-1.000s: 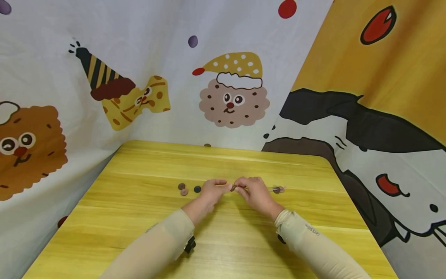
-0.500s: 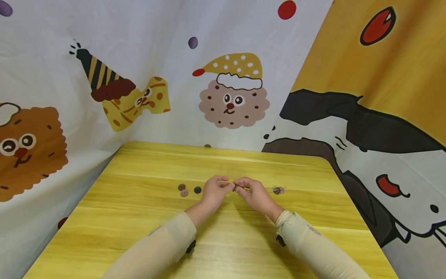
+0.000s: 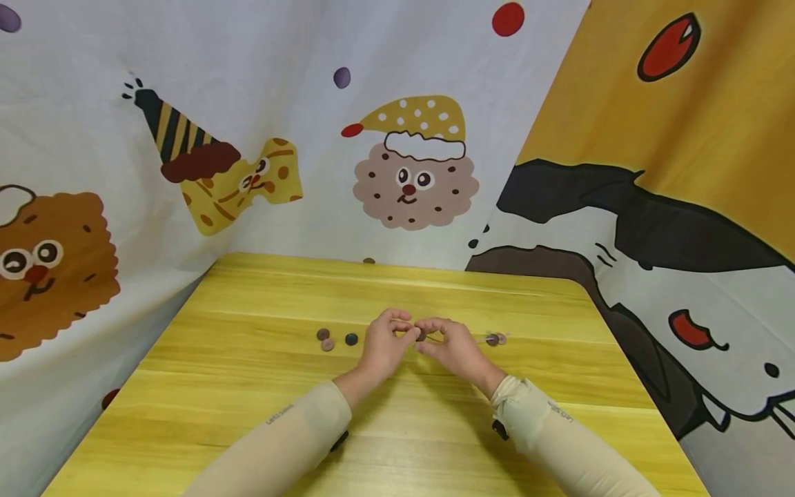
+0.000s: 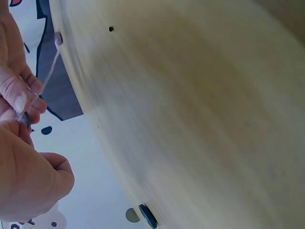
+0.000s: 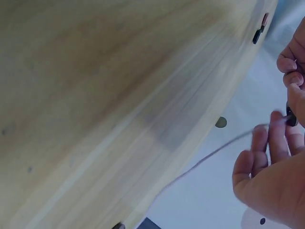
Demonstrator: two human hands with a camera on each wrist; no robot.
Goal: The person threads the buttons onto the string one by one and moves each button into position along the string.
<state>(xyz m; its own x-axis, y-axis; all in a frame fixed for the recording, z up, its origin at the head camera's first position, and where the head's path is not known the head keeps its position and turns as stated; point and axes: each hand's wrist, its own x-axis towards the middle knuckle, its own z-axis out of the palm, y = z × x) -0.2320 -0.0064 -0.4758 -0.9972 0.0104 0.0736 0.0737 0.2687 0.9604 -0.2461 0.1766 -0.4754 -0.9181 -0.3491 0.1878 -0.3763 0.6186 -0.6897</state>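
Observation:
Above the middle of the table, both hands meet fingertip to fingertip at a small dark brown button [image 3: 421, 335]. My left hand [image 3: 384, 345] pinches the button's left side between thumb and index finger. From the other side my right hand [image 3: 456, 348] has its thumb and index finger at the same button. A thin pale string [image 5: 205, 160] runs from the button past the right fingers, then down to the table on the right. Near its far end lie a brown button [image 3: 493, 339] and a pinkish button [image 3: 503, 339]. The button's holes are hidden by fingertips.
Left of the hands on the wooden table [image 3: 248, 407] lie a black button [image 3: 351, 339], a pink button [image 3: 327, 344] and a brown button [image 3: 323, 334]. A printed cartoon curtain [image 3: 279, 69] hangs behind the table.
The left hand has shifted slightly right and away from the body, closer against the right fingers. The held button has turned to show more of its face. The buttons on the table lie as before.

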